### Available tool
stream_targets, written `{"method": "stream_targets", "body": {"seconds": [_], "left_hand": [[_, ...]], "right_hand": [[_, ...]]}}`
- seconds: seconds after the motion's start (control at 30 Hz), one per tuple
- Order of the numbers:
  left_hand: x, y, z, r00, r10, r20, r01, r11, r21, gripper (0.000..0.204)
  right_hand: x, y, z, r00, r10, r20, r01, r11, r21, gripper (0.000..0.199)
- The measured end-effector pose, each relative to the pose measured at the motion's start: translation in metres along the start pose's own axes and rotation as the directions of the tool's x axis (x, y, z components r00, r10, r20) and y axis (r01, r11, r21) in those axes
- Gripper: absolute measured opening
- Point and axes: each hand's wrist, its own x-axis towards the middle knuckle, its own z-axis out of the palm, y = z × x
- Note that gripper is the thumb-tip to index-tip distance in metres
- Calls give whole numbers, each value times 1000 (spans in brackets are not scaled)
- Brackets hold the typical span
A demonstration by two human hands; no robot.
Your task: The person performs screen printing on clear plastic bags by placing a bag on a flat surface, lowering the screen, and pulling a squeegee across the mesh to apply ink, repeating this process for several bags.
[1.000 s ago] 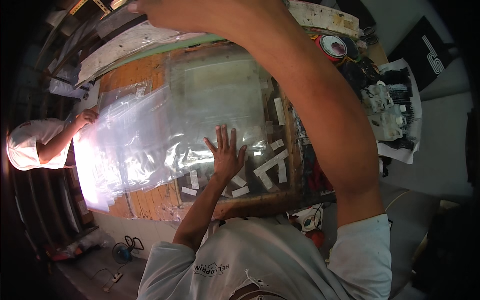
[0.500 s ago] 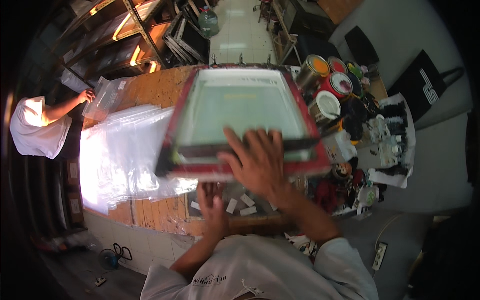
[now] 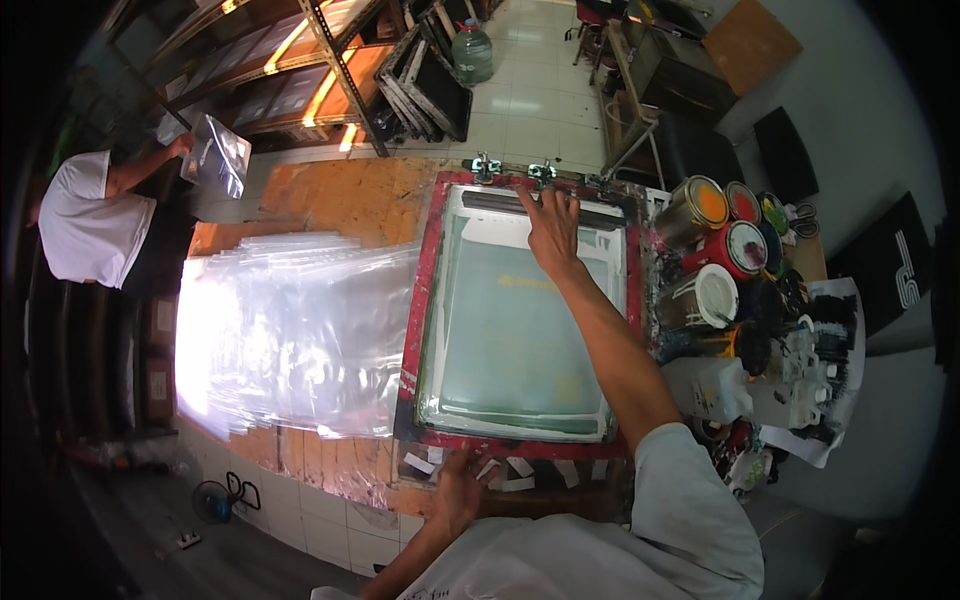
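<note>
A screen-printing screen (image 3: 415, 330) with a red frame and pale green mesh lies on the table before me. My right hand (image 3: 553, 232) reaches over the mesh to its far end, fingers bent over a long dark squeegee (image 3: 485, 203). White ink lies along the mesh edges, and a faint yellow mark shows in the upper middle. At the near edge of the frame, my left hand (image 3: 458, 492) has its fingers curled against the rim; their tips are partly hidden. Metal hinge clamps (image 3: 487, 168) hold the screen's far side.
Clear plastic bags (image 3: 310, 320) spread in overlapping layers to the left. Ink cans (image 3: 712, 295) and bottles (image 3: 805, 370) crowd the right. White paper strips (image 3: 520, 467) lie below the screen's near edge. At far left a person (image 3: 95, 215) holds a shiny bag (image 3: 218, 158).
The raised screen has come down flatter. My right hand has pushed the squeegee from the near end to the far end. The person at left has lifted a bag off the table.
</note>
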Motion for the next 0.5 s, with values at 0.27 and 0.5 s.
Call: {"method": "stream_targets", "body": {"seconds": [0.27,0.5], "left_hand": [[-24,8,13,995,52,81,-61,992,113,38],[-10,0,0,998,38,57,-46,989,143,47]], "right_hand": [[-56,-47,-47,949,-40,314,5,993,114,64],[-215,-158,-172,944,-4,331,-39,992,121,66]]}}
